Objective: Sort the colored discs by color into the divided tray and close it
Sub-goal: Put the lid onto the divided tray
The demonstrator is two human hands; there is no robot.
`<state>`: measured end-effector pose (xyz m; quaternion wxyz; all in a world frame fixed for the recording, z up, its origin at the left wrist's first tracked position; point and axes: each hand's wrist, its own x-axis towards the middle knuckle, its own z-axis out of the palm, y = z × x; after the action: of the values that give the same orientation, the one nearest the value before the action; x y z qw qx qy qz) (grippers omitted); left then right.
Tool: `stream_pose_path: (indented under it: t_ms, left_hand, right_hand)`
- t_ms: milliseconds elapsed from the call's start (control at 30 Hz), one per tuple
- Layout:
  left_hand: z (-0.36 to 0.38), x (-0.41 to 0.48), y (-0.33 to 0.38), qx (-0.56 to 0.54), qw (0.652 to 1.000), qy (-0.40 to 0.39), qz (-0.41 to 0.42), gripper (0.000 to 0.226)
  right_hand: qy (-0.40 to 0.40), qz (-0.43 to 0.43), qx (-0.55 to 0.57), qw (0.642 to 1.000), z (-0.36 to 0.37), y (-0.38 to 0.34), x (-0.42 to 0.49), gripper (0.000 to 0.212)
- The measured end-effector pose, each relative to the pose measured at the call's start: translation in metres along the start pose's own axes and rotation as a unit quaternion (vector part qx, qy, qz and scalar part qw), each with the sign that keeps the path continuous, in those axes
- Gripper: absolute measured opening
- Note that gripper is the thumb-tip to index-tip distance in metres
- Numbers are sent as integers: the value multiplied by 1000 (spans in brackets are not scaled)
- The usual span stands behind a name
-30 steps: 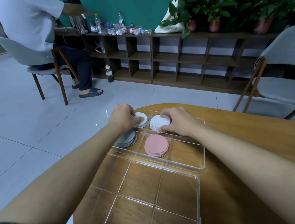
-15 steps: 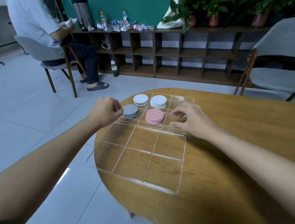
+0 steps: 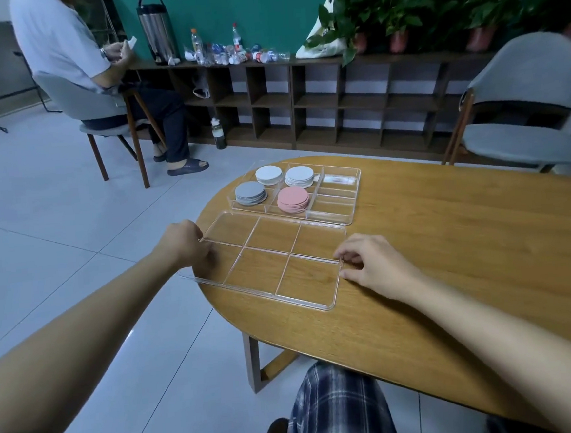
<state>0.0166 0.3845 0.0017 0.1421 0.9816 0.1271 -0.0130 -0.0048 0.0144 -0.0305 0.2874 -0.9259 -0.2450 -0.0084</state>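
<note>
Head view, the only one I get: the clear plastic gridded lid lies flat on the oval wooden table, open side up, with the clear plastic divided tray just beyond it at 12 o'clock. My left hand is at the lid's 9 o'clock edge, fingers curled and apparently clamped on the rim. My right hand is at the 3 o'clock edge, thumb and forefinger pinching the rim near the corner. The hands are well apart, one per side. I read that as a two-sided hold to lift the lid level and swing it over the tray. Sorting looks done. The stack of grey round discs sits in the tray's 9 o'clock cell and the stack of pink round discs beside it. One stack of white round discs and a second white stack fill the far cells. The narrow cells at 3 o'clock look empty, but glare makes that hard to confirm. The lid's near-left corner overhangs the table edge, so a slip there could drop it. Nothing stands between the lid and the tray. Around the table are a grey padded chair at 2 o'clock, a dark wooden cubby shelf at 12, and a seated person at 10.
</note>
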Motion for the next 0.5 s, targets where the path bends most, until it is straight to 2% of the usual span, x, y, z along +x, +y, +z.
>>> stream_pose_path:
  t_ms: [167,333,500]
  left_hand:
    - [-3,-2,-8,-27,999,-6,-19,21]
    - [-8,-7,-6,-105,993,-32,-36,26]
    - [-6,-2,-10,-166,985,-1,-40,21]
  right_hand:
    - [-18,-54,-78,995,-2,1,-2,18]
    - [-37,-83,-100,991,-4,10,-3,16]
    - [-29,-94,-102,990,-10,17,-6,12]
